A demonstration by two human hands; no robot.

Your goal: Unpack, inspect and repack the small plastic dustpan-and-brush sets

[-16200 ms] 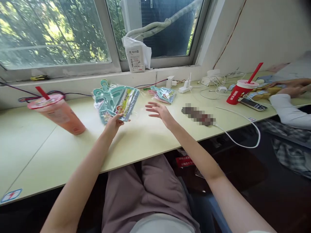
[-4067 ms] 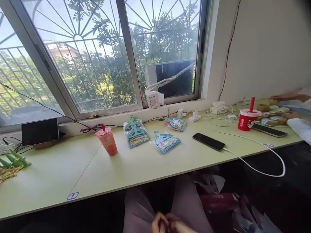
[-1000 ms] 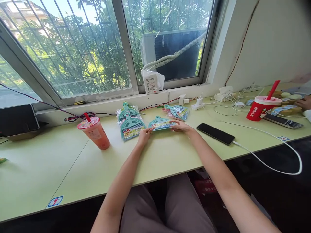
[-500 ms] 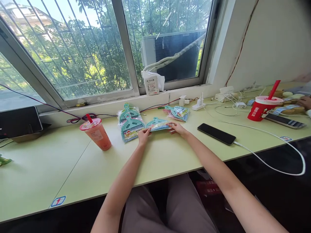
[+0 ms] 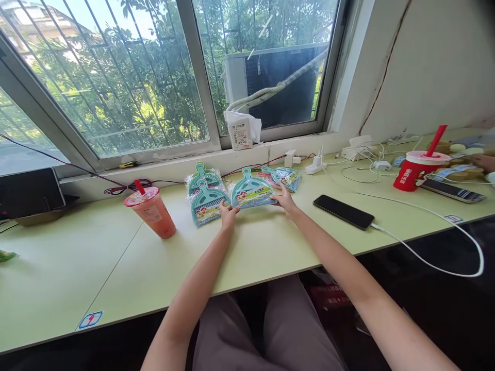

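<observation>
Between my two hands is a teal toy dustpan set point(image 5: 253, 191) in clear wrap with a printed label, tilted up so its face shows. My left hand point(image 5: 229, 212) pinches its lower left corner. My right hand point(image 5: 285, 201) grips the lower right corner. Just left of it lies a second wrapped dustpan set point(image 5: 211, 203), partly on top of another one point(image 5: 209, 178) behind. Behind my right hand lies a further wrapped set point(image 5: 284, 176) with a pink part showing at its left.
An orange drink cup point(image 5: 153, 214) with a red straw stands to the left. A black phone point(image 5: 343, 211) on a white cable lies to the right, with a red cup point(image 5: 415, 172) beyond. Chargers and cables point(image 5: 359, 152) run along the wall. Another person's hand point(image 5: 483, 162) shows at the far right.
The dustpan set in my hands has tipped from nearly flat to more upright, so its label and handle face me. Both hands still hold its corners.
</observation>
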